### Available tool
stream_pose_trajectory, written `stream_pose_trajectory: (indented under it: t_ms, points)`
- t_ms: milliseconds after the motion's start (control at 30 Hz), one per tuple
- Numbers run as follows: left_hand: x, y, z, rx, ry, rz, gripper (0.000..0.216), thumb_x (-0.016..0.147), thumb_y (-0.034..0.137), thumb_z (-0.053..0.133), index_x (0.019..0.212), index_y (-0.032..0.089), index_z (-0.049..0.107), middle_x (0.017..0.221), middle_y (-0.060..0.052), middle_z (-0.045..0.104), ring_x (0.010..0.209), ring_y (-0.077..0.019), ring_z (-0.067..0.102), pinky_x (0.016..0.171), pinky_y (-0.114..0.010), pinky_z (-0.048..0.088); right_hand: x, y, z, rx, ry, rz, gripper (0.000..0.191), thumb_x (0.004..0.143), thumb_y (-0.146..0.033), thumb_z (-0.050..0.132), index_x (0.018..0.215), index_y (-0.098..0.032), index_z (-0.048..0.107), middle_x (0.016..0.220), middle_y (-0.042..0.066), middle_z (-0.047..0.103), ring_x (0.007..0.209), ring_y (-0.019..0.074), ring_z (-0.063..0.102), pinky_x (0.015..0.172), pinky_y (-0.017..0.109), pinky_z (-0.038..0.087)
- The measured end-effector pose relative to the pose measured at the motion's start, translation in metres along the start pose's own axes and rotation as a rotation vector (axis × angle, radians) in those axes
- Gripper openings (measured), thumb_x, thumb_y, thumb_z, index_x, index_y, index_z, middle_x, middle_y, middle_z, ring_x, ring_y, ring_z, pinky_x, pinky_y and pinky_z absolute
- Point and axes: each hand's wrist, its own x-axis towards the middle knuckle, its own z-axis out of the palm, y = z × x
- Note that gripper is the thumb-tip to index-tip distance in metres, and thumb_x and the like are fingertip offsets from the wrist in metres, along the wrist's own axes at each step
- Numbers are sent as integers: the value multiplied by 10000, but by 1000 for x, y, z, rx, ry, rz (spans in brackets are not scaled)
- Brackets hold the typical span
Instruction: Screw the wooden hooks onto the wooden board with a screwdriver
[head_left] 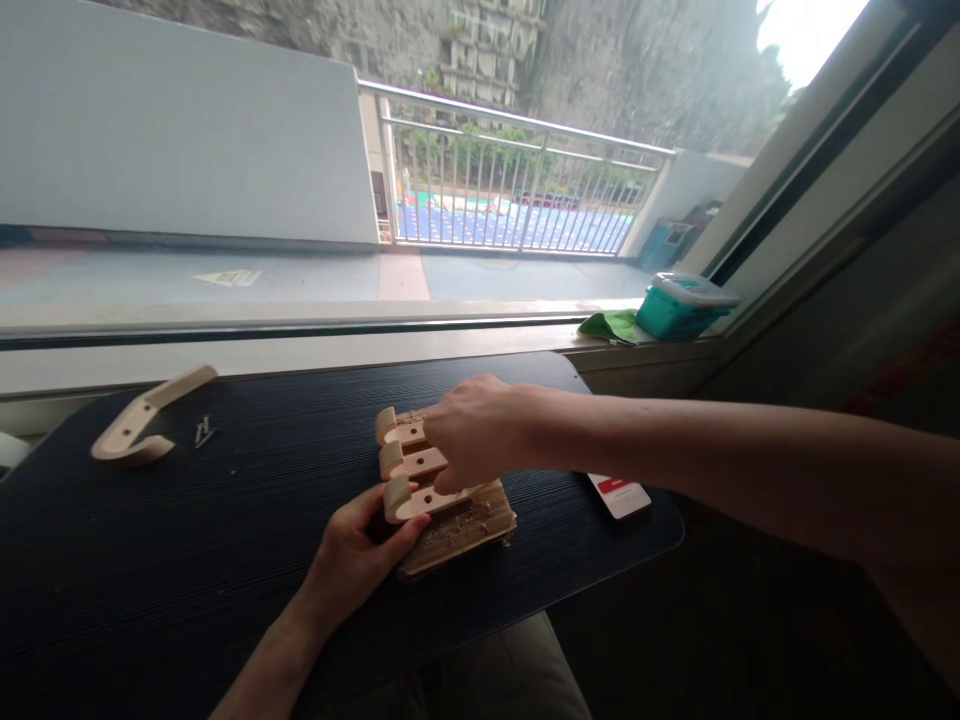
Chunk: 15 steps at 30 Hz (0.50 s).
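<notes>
A wooden board [465, 530] lies on the dark ribbed table [187, 550], strewn with sawdust. Three pale wooden hooks [405, 462] sit on it side by side, curled ends to the left. My left hand [356, 555] grips the board's near left edge, thumb against the nearest hook. My right hand [472, 432] reaches in from the right and rests on top of the hooks, fingers curled down onto them; what its fingertips pinch is hidden.
A fourth loose wooden hook [146, 418] lies at the table's far left with a few dark screws [202, 432] beside it. A white-and-red phone or card [619, 494] lies right of the board. A teal box [681, 306] and green cloth [611, 325] sit on the window sill.
</notes>
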Motion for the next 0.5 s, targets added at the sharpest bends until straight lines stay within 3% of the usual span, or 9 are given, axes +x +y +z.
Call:
stream_pose_trajectory:
  t_ms: [133, 233, 333, 500]
  points:
    - [0, 3, -1, -9, 3, 13, 272, 749, 344, 648, 956, 169, 657, 895, -9, 737, 793, -171, 691, 684, -216, 558, -16, 1, -4, -66, -7, -95, 168, 771, -196, 573, 884, -136, 682, 745, 72, 661, 771, 198, 607, 621, 291, 407]
    - [0, 3, -1, -14, 6, 17, 264, 748, 337, 648, 948, 164, 657, 882, -9, 738, 774, -166, 691, 674, -210, 558, -20, 2, 3, -74, -32, -163, 194, 784, -51, 510, 844, -127, 678, 778, 70, 669, 760, 172, 602, 588, 270, 380]
    - [0, 1, -1, -25, 3, 15, 278, 746, 343, 650, 957, 162, 656, 898, -15, 737, 790, -169, 692, 676, -209, 559, -17, 3, 14, -60, -13, -148, 180, 795, -60, 505, 810, -129, 671, 781, 69, 671, 735, 172, 605, 551, 267, 364]
    - [-1, 2, -1, -40, -4, -4, 296, 739, 356, 655, 962, 162, 656, 904, -17, 738, 799, -176, 694, 685, -214, 564, -10, 9, 23, 27, 55, -67, 188, 805, -232, 499, 799, -151, 669, 726, 80, 666, 719, 196, 607, 528, 271, 367]
